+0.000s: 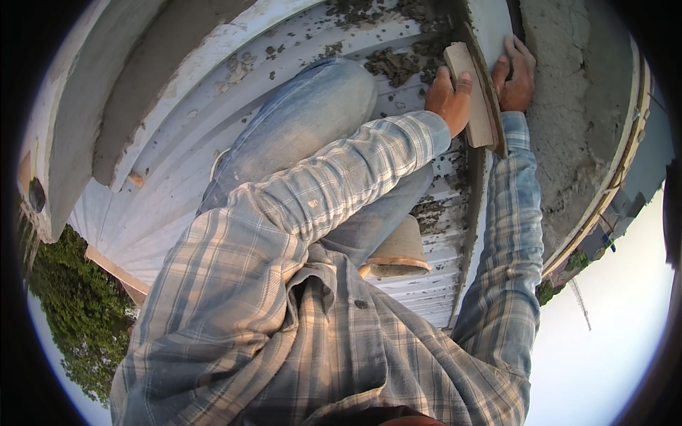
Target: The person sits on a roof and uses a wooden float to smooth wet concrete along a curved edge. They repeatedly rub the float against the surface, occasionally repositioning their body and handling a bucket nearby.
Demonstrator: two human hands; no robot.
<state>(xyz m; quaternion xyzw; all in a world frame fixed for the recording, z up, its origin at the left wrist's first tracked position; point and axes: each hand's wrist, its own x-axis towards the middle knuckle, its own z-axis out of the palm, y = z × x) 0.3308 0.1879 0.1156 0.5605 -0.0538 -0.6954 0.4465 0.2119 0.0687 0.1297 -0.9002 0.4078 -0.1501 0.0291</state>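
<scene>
My left hand [450,101] is closed around a short wooden block [471,89], with the thumb on its face. The block lies lengthwise against the dark edge of a long, pale, curved board [490,28]. On the far side of that edge, my right hand [517,77] grips the board, thumb toward the block and fingers bent over the other side. A dark gap shows beyond the right fingertips, between the board and a rough grey cement surface [568,121]. The undersides of both hands are hidden.
Crumbs of wet mortar [394,65] lie on the ribbed pale sheet [170,206] under my bent knees. A mortar-stained bucket [399,248] stands by my leg. A curved cement ledge [135,78] rises at left. Past the outer edge at right are sky and a distant crane [581,305].
</scene>
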